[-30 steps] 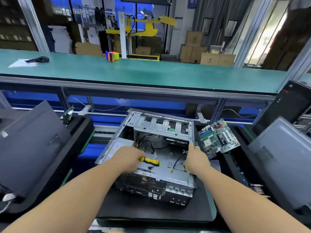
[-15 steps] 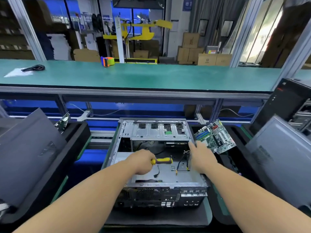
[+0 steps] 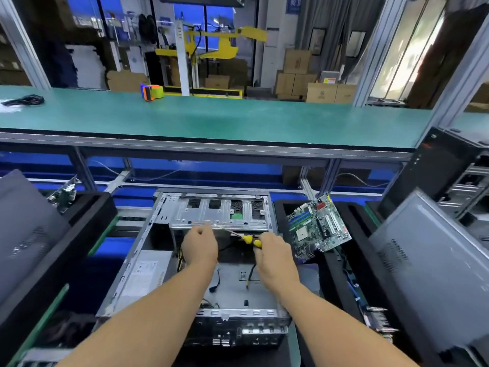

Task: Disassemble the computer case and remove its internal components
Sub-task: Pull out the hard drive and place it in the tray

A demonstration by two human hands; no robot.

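Note:
The open grey computer case point(image 3: 131, 263) lies on a black mat in front of me, rear ports toward me. Its drive cage point(image 3: 217, 211) spans the far end and a power supply point(image 3: 144, 271) sits along the left wall. Loose cables lie on the bare case floor. My right hand point(image 3: 276, 256) grips the yellow-and-black screwdriver point(image 3: 250, 241), its shaft pointing up-left to the cage's front edge. My left hand point(image 3: 199, 246) hovers with curled fingers beside the shaft tip; whether it touches the shaft is unclear.
A removed green motherboard point(image 3: 317, 229) leans in the black tray on the right. Grey side panels stand at left point(image 3: 23, 234) and right point(image 3: 428, 266). Another black case point(image 3: 449, 176) stands far right. A green bench point(image 3: 211, 120) with a tape dispenser point(image 3: 151, 91) runs behind.
The screwdriver has passed from my left hand to my right hand. Both hands moved forward to the drive cage, and the case now lies square to me.

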